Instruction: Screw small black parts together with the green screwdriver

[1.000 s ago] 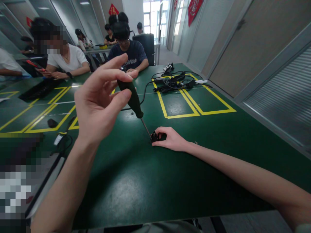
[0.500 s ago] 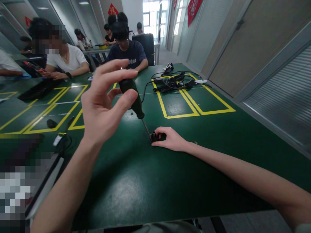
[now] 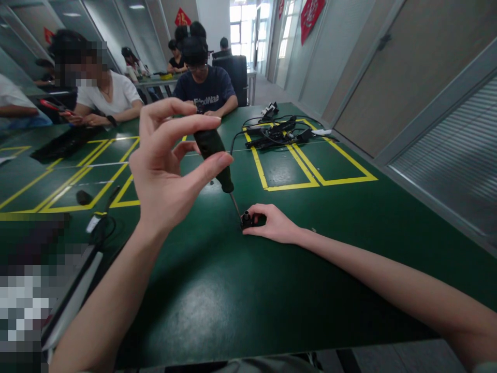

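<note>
My left hand (image 3: 166, 160) is closed around the dark handle of a screwdriver (image 3: 217, 163), thumb on one side and fingers at its top. The tool leans, its thin metal shaft running down to the right. Its tip meets a small black part (image 3: 246, 219) that has a short upright tube on it. My right hand (image 3: 272, 223) rests on the table and pinches that part between thumb and index finger. Exactly what the tip touches is too small to tell.
The green table (image 3: 202, 311) has yellow tape rectangles (image 3: 318, 181). A heap of black parts and cables (image 3: 277, 133) lies at the far side. A cable (image 3: 101, 223) and a small dark block (image 3: 83, 197) lie left. Several people sit beyond, one in a dark shirt (image 3: 213, 88).
My left hand and the screwdriver handle have dipped slightly and shifted a little right, and the thumb has slid along the handle. My right hand keeps its pinch on the black part.
</note>
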The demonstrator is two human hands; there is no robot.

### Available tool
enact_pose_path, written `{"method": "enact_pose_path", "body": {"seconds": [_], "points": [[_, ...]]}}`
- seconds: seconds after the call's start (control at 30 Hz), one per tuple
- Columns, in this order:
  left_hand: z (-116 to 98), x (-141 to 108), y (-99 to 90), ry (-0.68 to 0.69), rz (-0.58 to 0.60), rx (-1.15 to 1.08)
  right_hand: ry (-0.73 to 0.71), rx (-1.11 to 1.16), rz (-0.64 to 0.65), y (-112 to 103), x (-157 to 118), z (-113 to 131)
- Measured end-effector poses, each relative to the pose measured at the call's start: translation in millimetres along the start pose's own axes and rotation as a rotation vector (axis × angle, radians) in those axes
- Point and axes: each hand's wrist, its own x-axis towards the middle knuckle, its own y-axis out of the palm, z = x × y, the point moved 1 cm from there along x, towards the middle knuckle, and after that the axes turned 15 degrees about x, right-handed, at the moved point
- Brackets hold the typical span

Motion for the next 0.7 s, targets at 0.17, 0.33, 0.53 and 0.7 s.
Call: {"method": "enact_pose_path", "body": {"seconds": [0.17,0.33,0.53,0.7], "points": [[-0.7,-0.9,-0.1,-0.064,0.116,-0.138,0.013,-0.007,-0.006,0.7,0.3,0.5],[-3.1,-0.5,-0.8,-0.020,0.141,-0.120,0.003,-0.008,-0.002,1.0,0.6,-3.1],[4.8,2.6,-5.8,0.022,0.106,-0.088,0.012,0.015,-0.004,1.0,0.9,-3.0],[-3.0,-1.2,-2.9,-0.070,0.213,-0.208,0.010,0.007,-0.006,0.5,0.5,-1.7]]}}
